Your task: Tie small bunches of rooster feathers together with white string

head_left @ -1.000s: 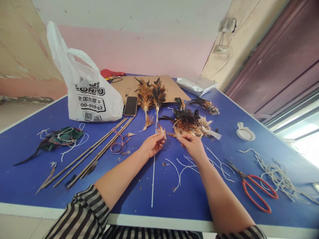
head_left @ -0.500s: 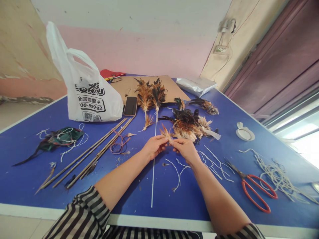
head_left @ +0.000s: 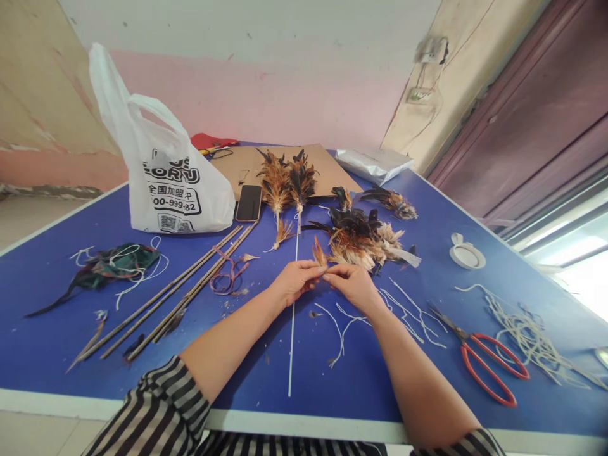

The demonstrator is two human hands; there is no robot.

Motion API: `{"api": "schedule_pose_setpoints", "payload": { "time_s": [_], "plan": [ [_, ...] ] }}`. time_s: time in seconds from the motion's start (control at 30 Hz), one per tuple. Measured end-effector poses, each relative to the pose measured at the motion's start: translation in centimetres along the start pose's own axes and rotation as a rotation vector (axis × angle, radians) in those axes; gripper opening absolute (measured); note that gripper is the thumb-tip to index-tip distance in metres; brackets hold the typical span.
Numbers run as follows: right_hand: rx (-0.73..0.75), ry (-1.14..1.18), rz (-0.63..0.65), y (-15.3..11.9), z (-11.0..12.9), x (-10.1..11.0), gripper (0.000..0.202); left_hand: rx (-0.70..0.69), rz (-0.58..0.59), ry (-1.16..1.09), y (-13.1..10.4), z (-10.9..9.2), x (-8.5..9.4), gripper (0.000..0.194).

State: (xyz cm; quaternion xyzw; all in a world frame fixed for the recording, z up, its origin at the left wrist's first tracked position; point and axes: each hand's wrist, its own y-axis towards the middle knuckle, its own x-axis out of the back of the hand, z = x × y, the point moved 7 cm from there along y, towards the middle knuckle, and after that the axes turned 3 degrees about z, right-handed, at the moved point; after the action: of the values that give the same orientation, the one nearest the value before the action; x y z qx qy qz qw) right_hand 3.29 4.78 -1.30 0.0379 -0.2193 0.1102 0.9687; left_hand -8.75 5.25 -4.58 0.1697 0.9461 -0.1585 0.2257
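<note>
Some small orange-brown feathers (head_left: 318, 251) stick up between my hands, their lower ends hidden by my fingers. My left hand (head_left: 299, 280) pinches them from the left. From the right, my right hand (head_left: 352, 285) closes thumb and finger at the same spot, the fingertips nearly touching the left ones. Just beyond lies a loose pile of black, brown and pale feathers (head_left: 356, 234). Two tied feather bunches (head_left: 275, 183) rest farther back, with a small orange bunch (head_left: 282, 234) in front of them. Short white strings (head_left: 341, 329) lie close to my right forearm.
Red-handled scissors (head_left: 494, 367), tangled white string (head_left: 532, 342) and a roll of white tape (head_left: 468, 256) lie on the right. To the left are thin sticks (head_left: 175, 291), a phone (head_left: 249, 203), a dark feathered bundle (head_left: 118, 263) and a white plastic bag (head_left: 175, 171).
The feathers between my fingers now stand narrower and more upright. My fingertips have shifted slightly; both arms stay in nearly the same place.
</note>
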Motion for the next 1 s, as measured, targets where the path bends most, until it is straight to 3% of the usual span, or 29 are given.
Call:
{"api": "schedule_pose_setpoints", "payload": {
  "time_s": [0.17, 0.3, 0.47, 0.63, 0.77, 0.87, 1.0],
  "plan": [
    [0.222, -0.348, -0.139, -0.6, 2.1, 0.6, 0.021, 0.086, -0.007, -0.179, 0.2, 0.5, 0.1, 0.018],
    [0.295, -0.529, -0.150, -0.9, 2.7, 0.4, 0.019, 0.113, 0.009, -0.169, 0.2, 0.8, 0.1, 0.014],
    [0.284, -0.550, -0.176, -0.8, 2.5, 0.6, 0.016, 0.136, 0.025, -0.062, 0.2, 1.3, 0.4, 0.021],
    [0.263, -0.479, -0.122, -0.4, 1.9, 1.1, 0.015, 0.128, 0.030, -0.048, 0.3, 1.3, 0.4, 0.025],
    [0.149, -0.429, -0.324, 0.0, 0.2, 4.6, 0.020, 0.078, -0.058, -0.116, 0.4, 0.7, 0.9, 0.025],
    [0.089, -0.517, -0.398, 0.1, -0.8, 6.0, 0.019, 0.042, -0.124, -0.155, 0.6, 0.3, 1.4, 0.026],
    [0.049, -0.763, -0.323, 0.7, -1.4, 5.0, 0.018, 0.013, -0.174, -0.174, 0.8, 0.2, 2.2, 0.025]
  ]
}}
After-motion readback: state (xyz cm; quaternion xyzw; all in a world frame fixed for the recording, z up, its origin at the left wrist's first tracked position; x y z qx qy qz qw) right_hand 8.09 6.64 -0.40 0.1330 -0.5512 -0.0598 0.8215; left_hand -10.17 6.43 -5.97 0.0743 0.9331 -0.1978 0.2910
